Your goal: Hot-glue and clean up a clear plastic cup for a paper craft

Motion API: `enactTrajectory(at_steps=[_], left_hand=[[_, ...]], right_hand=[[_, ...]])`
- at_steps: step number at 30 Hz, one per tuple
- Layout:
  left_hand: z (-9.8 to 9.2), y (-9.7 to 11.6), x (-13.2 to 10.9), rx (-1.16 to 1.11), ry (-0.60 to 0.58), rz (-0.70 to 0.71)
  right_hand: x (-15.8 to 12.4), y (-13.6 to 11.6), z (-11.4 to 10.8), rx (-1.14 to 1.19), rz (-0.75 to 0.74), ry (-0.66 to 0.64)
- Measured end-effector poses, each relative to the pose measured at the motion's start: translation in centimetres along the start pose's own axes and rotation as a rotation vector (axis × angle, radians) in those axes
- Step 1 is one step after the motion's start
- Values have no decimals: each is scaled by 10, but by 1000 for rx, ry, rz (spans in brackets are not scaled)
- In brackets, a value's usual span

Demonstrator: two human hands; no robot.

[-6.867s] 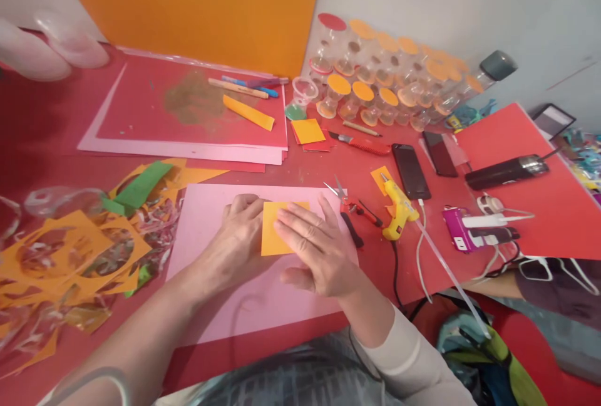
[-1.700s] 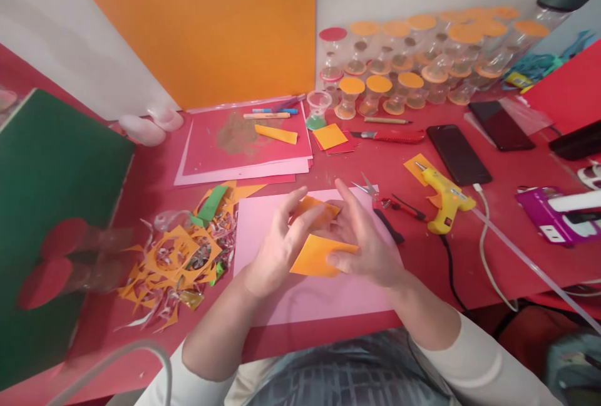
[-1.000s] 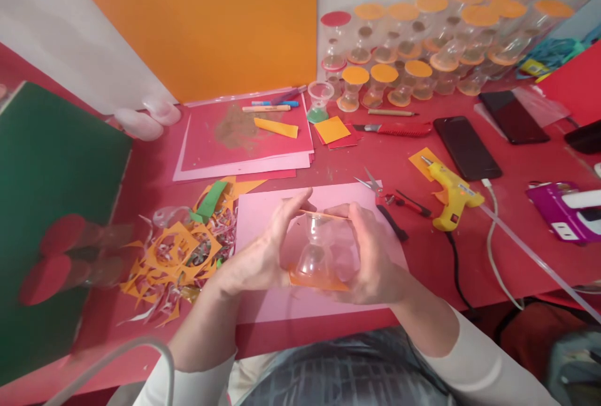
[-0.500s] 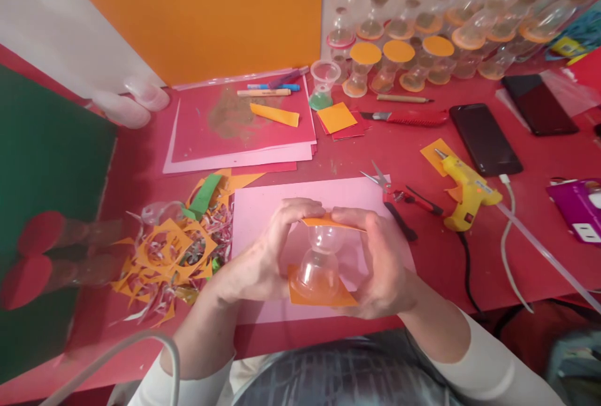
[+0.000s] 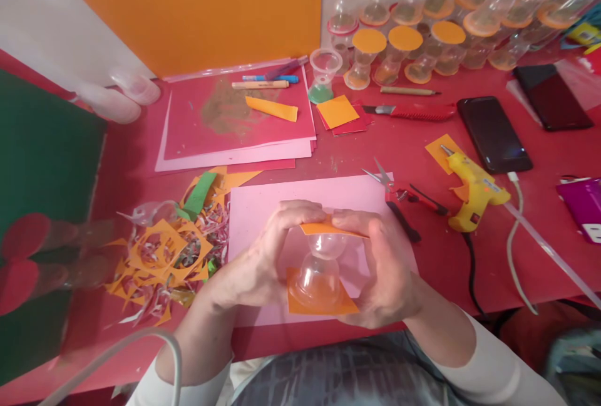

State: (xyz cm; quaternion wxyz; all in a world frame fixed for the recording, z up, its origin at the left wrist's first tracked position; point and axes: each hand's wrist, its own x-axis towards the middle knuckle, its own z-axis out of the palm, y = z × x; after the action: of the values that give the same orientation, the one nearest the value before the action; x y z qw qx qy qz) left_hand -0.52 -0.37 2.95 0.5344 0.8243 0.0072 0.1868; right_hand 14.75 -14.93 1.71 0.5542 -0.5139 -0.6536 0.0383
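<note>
A clear plastic hourglass, two cups joined at a narrow neck, lies between my hands with a square of orange card at each end. The far orange card is under the fingers of my left hand and my right hand. At the near end, the other orange card has its corners by my thumbs and palms. Both hands are closed round the hourglass from either side, pressing the cards against it. Beneath them is a pink sheet.
Scissors and a yellow glue gun with its cord lie to the right, near a phone. Orange paper scraps are heaped at left. Finished hourglasses stand at the back right, beyond a red utility knife.
The camera view has shifted slightly. My hands keep the same hold on the hourglass and its two orange cards.
</note>
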Motion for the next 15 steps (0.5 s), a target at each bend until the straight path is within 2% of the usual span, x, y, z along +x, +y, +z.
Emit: enactTrajectory(at_steps=[4,9,13,15], left_hand=[[2,-2,-2,-32,-9,-13],[0,-4,-6,-70,-15,-115],[-3,2,-4,22,-77,-153],[-4,6,-3,72,-100,-168]], right_hand=[[-1,2,0,37,18,-3],[-4,5,3,72,72,-44],[-6,6,3,45,131,13],[-5,6,2,14,142,-8]])
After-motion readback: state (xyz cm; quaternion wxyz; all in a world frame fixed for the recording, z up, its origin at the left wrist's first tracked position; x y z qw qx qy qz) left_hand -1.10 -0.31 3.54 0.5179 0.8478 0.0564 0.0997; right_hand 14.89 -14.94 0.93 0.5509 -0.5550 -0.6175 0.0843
